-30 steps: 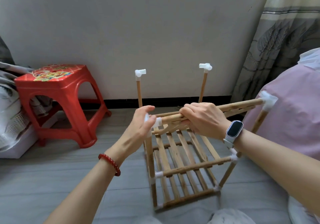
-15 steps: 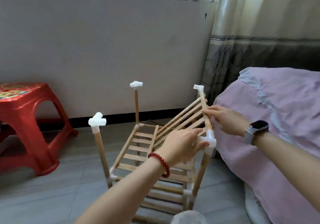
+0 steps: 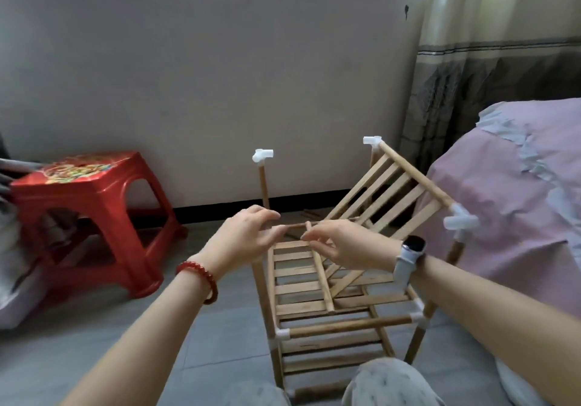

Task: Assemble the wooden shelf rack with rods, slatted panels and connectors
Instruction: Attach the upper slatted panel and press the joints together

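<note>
Bamboo-pale wood fills my view: the half-built shelf rack stands on the grey floor tiles in front of my knees, between the red plastic stool and the pink-covered bed.

I judge that I am seating the top slatted panel. Its right-hand rail already runs between two white connectors on the right posts, while its free left edge hangs down tilted into the frame. My left hand and right hand meet at that low edge, fingers curled and pinching the free rail from either end; which fingertips actually bear on it I cannot tell.

The next move, as I see it, calls for swinging this edge up level and pushing the rail's ends into the connectors on the left side. The far left post carries its connector, open and waiting. The near left post is hidden behind my left hand.

The lower shelves look seated, slats parallel, joints capped in white.
</note>
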